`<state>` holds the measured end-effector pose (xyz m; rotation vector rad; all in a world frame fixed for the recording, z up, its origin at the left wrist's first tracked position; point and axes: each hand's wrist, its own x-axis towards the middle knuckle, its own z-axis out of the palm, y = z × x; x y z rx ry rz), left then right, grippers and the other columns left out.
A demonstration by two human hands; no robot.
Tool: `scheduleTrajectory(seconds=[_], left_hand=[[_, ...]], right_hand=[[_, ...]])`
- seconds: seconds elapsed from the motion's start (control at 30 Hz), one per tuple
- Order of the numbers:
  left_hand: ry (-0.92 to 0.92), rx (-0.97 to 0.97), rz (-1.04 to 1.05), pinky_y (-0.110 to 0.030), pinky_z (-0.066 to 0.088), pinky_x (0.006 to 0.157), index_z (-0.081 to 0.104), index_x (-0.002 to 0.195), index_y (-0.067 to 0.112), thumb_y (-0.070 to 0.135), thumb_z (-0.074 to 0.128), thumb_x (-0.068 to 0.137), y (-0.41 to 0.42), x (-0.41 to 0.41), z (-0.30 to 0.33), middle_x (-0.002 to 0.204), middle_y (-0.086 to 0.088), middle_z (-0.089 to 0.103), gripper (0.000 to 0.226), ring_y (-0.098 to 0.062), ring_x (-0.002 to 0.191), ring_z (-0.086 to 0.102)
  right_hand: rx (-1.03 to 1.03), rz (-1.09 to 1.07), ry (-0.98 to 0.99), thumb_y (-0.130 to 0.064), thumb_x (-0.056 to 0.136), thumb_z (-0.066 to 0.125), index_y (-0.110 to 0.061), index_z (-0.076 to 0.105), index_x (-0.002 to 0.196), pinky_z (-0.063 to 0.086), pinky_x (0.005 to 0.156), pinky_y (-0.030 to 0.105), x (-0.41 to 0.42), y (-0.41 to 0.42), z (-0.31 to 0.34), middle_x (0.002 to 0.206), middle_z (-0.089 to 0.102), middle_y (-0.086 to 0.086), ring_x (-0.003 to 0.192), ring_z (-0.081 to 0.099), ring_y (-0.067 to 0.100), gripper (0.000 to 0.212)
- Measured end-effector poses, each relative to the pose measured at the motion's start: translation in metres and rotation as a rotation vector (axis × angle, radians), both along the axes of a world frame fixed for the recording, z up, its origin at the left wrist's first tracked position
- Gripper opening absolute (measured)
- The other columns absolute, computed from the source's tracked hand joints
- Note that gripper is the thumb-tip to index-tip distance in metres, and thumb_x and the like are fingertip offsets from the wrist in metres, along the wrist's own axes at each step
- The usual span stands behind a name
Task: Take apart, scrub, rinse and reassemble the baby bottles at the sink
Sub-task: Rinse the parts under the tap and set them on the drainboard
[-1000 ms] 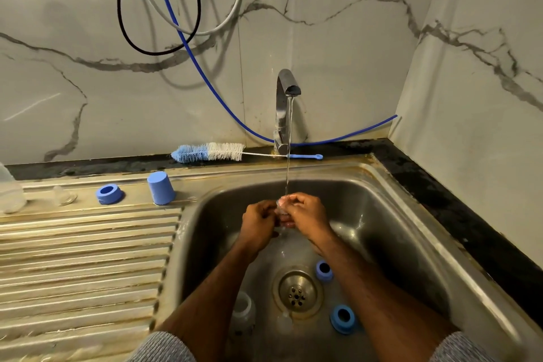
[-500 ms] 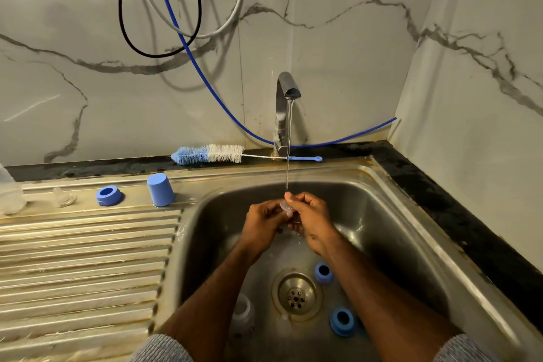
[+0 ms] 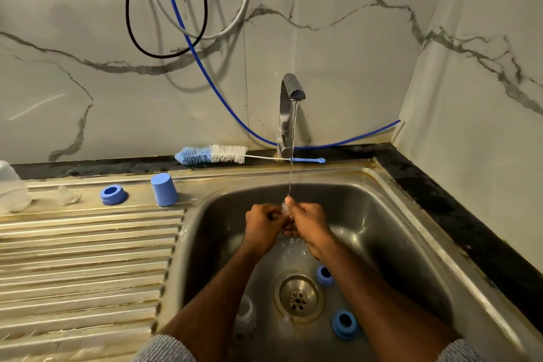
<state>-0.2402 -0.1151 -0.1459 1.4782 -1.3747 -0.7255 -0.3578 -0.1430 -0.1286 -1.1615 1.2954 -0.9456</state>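
Observation:
My left hand and my right hand meet over the steel sink, under the thin stream from the tap. Between their fingertips they pinch a small clear teat, mostly hidden by the fingers. On the sink floor lie a clear bottle, two blue collar rings and another clear piece by the drain. On the drainboard stand a blue cap, a blue ring, a clear teat and a clear bottle.
A blue-and-white bottle brush lies on the ledge behind the sink, its handle passing the tap base. Black, grey and blue hoses hang on the marble wall. A black counter strip borders the sink on the right.
Both hands stay under the stream and their fingers shift as they work the clear teat. The right thumb has risen to the water. Nothing else has moved.

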Motion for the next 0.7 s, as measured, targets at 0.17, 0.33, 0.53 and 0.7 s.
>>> scheduleTrajectory(seconds=[0.17, 0.33, 0.53, 0.7], left_hand=[[-0.008, -0.064, 0.054, -0.03, 0.062, 0.069, 0.075, 0.095, 0.018, 0.014, 0.08, 0.086, -0.001, 0.001, -0.001, 0.08, 0.003, 0.073, 0.011, -0.008, 0.071, 0.072], [-0.033, -0.085, -0.063, -0.026, 0.062, 0.074, 0.076, 0.103, 0.014, 0.01, 0.077, 0.087, 0.002, 0.0, -0.002, 0.089, 0.004, 0.074, 0.016, -0.004, 0.08, 0.072], [-0.055, -0.044, -0.073, -0.039, 0.059, 0.076, 0.075, 0.084, 0.015, 0.025, 0.069, 0.096, -0.003, 0.0, -0.01, 0.076, -0.001, 0.072, 0.016, -0.017, 0.075, 0.07], [0.009, 0.052, -0.079, -0.031, 0.056, 0.064, 0.072, 0.09, 0.016, 0.024, 0.06, 0.102, -0.002, -0.007, -0.007, 0.082, -0.003, 0.072, 0.019, -0.018, 0.079, 0.071]], right_hand=[[-0.005, -0.038, 0.111, -0.038, 0.103, 0.053, -0.007, 0.07, 0.091, 0.062, 0.061, 0.032, 0.001, 0.004, -0.001, 0.077, 0.074, 0.012, 0.064, 0.071, 0.022, 0.038], [0.052, -0.083, 0.09, -0.038, 0.106, 0.046, -0.011, 0.069, 0.093, 0.058, 0.052, 0.029, -0.004, 0.004, 0.004, 0.077, 0.072, 0.012, 0.056, 0.068, 0.02, 0.037], [0.184, 0.022, 0.069, -0.037, 0.104, 0.047, -0.011, 0.065, 0.083, 0.043, 0.048, 0.025, -0.008, 0.006, 0.006, 0.064, 0.064, 0.01, 0.049, 0.054, 0.017, 0.038], [0.201, 0.023, 0.112, -0.043, 0.105, 0.044, -0.01, 0.067, 0.083, 0.038, 0.046, 0.022, -0.01, 0.002, 0.001, 0.058, 0.062, 0.005, 0.047, 0.051, 0.015, 0.046]])
